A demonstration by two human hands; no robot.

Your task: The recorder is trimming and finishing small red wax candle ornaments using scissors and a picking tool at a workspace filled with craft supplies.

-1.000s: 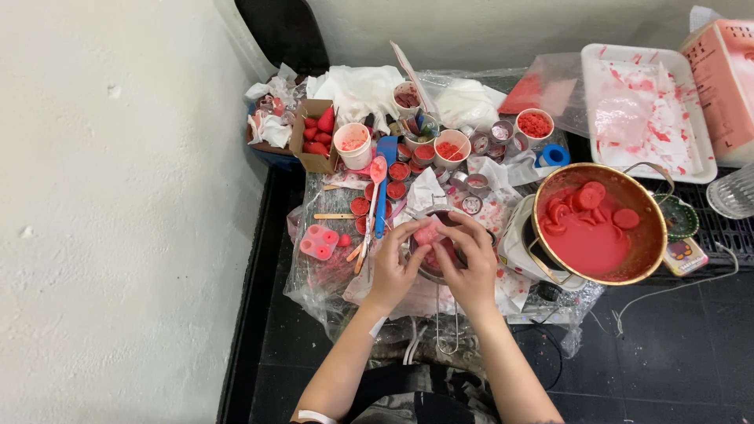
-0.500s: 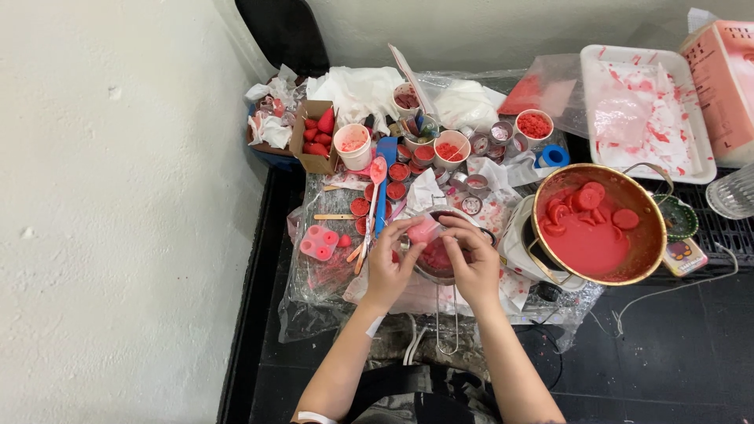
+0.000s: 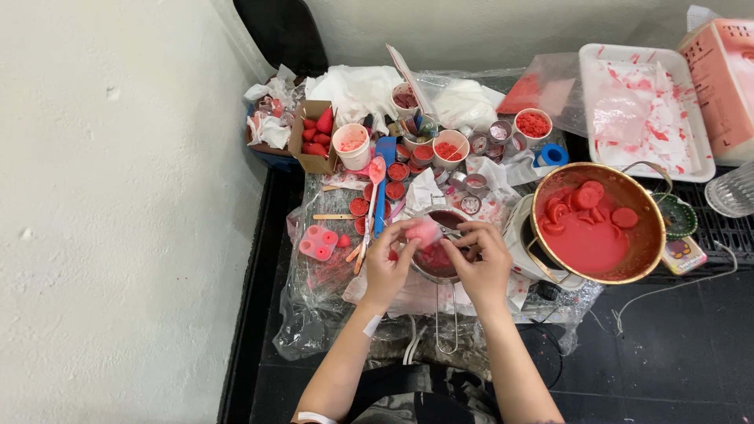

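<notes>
- The left hand (image 3: 386, 265) has its fingers curled shut around a small pink mould (image 3: 425, 232), thumb and fingertips pinching it from the left side.
- The right hand (image 3: 481, 262) meets it from the other side; its fingertips are bent in toward the pink mould's right edge, though whether that grip truly clamps it cannot be told from this view.
- The pink mould sits between both hands, held just above a small metal pitcher (image 3: 441, 259) with red wax inside; the pitcher's wire handle (image 3: 446, 318) points back toward the person.
- All this is over a table (image 3: 330, 314) covered in crumpled clear plastic sheet smeared with red.
- Just right of the right hand stands a large brass-coloured pot (image 3: 597, 221) holding red liquid wax with round red discs floating near its far rim.
- Left of the left hand lies a pink silicone tray (image 3: 318, 243) with several round cavities.
- Farther back, a blue spatula (image 3: 383, 184) and a pink spoon (image 3: 372, 196) lie lengthwise among small tins of red wax (image 3: 397, 171).
- A white paper cup (image 3: 351, 146) stands beside a cardboard box (image 3: 312, 137) of red strawberry-shaped pieces.
- At the far right, a white tray (image 3: 644, 106) carries red-stained paper, and a pink plastic basket (image 3: 722, 78) stands just beside it.
</notes>
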